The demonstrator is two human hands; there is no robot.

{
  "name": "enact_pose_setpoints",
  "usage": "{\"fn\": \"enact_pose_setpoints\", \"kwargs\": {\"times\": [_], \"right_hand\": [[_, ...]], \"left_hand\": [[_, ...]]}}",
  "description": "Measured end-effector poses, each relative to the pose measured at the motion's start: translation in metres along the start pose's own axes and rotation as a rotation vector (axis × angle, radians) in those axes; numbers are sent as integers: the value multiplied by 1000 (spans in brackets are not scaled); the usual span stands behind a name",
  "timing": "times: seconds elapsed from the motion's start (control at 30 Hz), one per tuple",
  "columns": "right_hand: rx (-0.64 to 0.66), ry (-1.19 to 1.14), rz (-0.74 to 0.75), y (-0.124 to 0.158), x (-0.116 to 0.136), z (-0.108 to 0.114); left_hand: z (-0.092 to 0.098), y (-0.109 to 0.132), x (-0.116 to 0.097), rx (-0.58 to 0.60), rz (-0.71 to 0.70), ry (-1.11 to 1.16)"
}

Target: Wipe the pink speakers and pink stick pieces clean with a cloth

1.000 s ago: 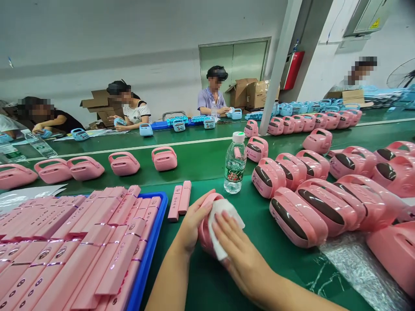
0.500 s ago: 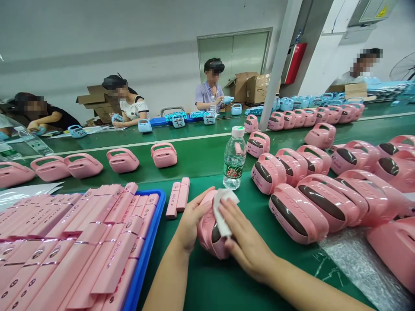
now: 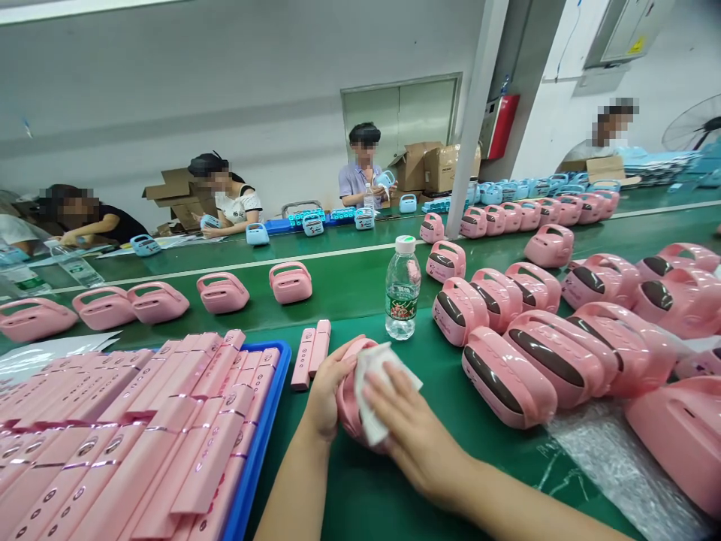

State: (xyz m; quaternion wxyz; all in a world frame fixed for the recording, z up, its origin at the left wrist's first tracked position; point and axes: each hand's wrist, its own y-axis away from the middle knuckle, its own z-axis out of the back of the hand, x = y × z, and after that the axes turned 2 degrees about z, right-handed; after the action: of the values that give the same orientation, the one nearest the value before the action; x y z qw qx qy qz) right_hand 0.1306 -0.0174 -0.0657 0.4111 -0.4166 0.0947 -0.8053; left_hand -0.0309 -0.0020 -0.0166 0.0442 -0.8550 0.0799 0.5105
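The white wipe [image 3: 376,394] has slid down across the pink speaker [image 3: 348,402], covering its dark panel.
On my feed, the green conveyor table [image 3: 360,511] fills the view: the blue tray [image 3: 259,443] of pink bars [image 3: 169,428] lies left of the water bottle [image 3: 402,291], and rows of finished pink speakers [image 3: 507,379] stand right of it. Two loose pink bars [image 3: 311,353] lie just left of the bottle's base, and the held speaker sits just below the bottle. The left hand [image 3: 325,391] is wrapped around the speaker, while the right hand [image 3: 408,428] presses the wipe flat against it, clamping it between them.
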Motion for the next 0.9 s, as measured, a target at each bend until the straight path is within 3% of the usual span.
{"fn": "enact_pose_setpoints", "kwargs": {"times": [0.1, 0.23, 0.4, 0.6, 0.73, 0.9], "right_hand": [[13, -102, 5, -2, -1, 1], [-154, -290, -218, -10, -14, 8], [-215, -584, -345, -9, -19, 13], [-271, -941, -463, -9, -13, 15], [-350, -1130, -513, -8, 2, 27], [-356, -1377, -538, 0, 18, 31]], "left_hand": [[4, 1, 1, -33, -10, 5], [9, 0, 2, -108, 9, 15], [9, 1, 0, -136, 43, -22], [-14, 19, -10, -117, 32, -71], [-35, 31, -28, -103, -83, 25], [-51, 39, -47, -206, -172, 43]]}}
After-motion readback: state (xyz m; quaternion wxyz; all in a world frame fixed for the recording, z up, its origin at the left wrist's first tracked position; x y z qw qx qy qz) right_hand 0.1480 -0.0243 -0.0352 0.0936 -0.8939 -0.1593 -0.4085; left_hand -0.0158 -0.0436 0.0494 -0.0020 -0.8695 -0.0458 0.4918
